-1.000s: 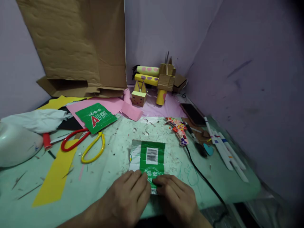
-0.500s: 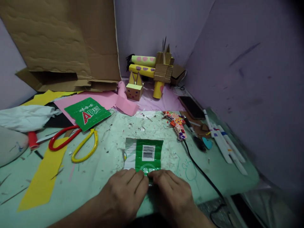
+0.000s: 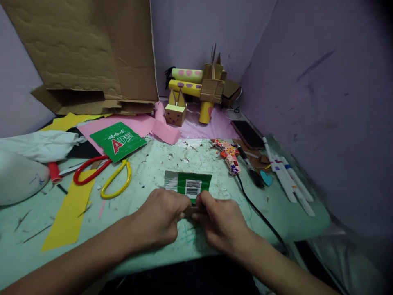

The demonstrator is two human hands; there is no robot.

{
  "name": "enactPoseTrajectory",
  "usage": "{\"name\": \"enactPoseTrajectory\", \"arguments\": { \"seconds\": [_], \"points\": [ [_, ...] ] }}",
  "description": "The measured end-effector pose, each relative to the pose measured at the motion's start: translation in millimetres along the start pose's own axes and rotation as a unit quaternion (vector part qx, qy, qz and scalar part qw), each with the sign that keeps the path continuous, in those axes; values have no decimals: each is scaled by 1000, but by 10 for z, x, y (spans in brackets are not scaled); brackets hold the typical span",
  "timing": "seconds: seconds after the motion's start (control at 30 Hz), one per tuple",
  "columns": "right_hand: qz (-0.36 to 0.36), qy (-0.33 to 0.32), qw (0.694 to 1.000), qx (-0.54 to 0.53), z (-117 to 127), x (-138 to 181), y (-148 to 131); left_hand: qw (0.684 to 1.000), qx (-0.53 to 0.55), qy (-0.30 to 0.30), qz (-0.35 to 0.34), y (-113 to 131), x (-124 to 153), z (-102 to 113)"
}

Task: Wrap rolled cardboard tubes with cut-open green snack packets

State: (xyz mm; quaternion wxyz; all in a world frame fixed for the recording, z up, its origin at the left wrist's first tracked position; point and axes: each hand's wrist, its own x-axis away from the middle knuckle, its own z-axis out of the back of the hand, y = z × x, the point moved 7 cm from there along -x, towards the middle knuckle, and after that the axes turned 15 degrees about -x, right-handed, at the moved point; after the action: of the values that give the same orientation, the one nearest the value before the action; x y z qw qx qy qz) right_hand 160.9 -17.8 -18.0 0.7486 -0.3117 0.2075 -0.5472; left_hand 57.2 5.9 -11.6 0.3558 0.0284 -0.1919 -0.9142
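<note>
Pale purple walls (image 3: 307, 123) meet behind a green table (image 3: 147, 172) littered with scraps, and a cardboard sheet (image 3: 82, 49) leans in the upper left of the frame. Just below the middle of the frame we find the barcode card (image 3: 193, 188), its far part on the table and its near end between both hands. The left hand (image 3: 164, 213) grips that end with curled fingers, thumb toward the centre; the right hand (image 3: 224, 217) pinches it just beside, fingers likewise bent in.

Against half a second ago, we see both hands higher in the frame and less of the green print uncovered, with a strip of brown now showing between the fingertips. We take this to mean that the near end is being bent over on itself, though the hands hide the crease.

At the left of the frame, the scissors (image 3: 129, 177) lie partly under the AD card (image 3: 118, 141); right of centre, we see the glue gun (image 3: 229, 155), well apart from the hands.
</note>
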Motion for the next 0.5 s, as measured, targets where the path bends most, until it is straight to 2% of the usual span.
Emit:
{"name": "enactPoseTrajectory", "arguments": {
  "seconds": [0.07, 0.17, 0.33, 0.5],
  "points": [
    [-56, -8, 998, 3, 41, -87, 34, 997, 27, -48, 57, -92, -79, -1],
    [-95, 1, 995, -31, 100, -216, 74, 991, 36, -73, 103, -189, -218, 20],
    [-84, 9, 993, -88, 104, -286, 135, 988, 77, -90, 102, -256, -313, 6],
    [-35, 33, 990, -135, 94, -159, 126, 984, 145, -53, 86, -252, -111, 72]
  ]
}}
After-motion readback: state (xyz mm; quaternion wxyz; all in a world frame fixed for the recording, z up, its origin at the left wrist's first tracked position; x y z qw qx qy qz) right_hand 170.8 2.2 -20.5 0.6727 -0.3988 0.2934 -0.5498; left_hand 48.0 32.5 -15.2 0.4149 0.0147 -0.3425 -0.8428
